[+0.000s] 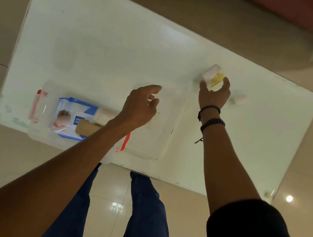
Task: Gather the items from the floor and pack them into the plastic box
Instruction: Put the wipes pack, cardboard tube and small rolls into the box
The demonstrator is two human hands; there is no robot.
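Standing at the near long edge of the white rectangular surface (102,41), the person works with both arms stretched out over it. Taking the clear plastic box with red latches (40,103) as the landmark, it sits nearest, at the near left edge, and already holds a blue-and-white soft packet (73,107) and two pale rolls, one tan (86,127) and one cream (105,114). What looks like its clear lid (149,137) lies flat just to the right of it.

The left hand (141,108) hangs above the box's right end, its grip loosely spread and holding nothing. Farther out and well to the right of the box, the right hand (213,94), with dark bands at the wrist, curls a wide grip around a small white packet with a yellow label (214,76); thumb and fingers flank it, but blur hides whether they press on it yet. The packet's long axis runs slantwise, from far-left to near-right. Just right of that hand a small white cylinder (240,99) lies on its side.

The right hand is plainly the nearer one to both loose items, and the box lies leftward and nearer from that grip, so the carry would likely sweep back toward the left hand.
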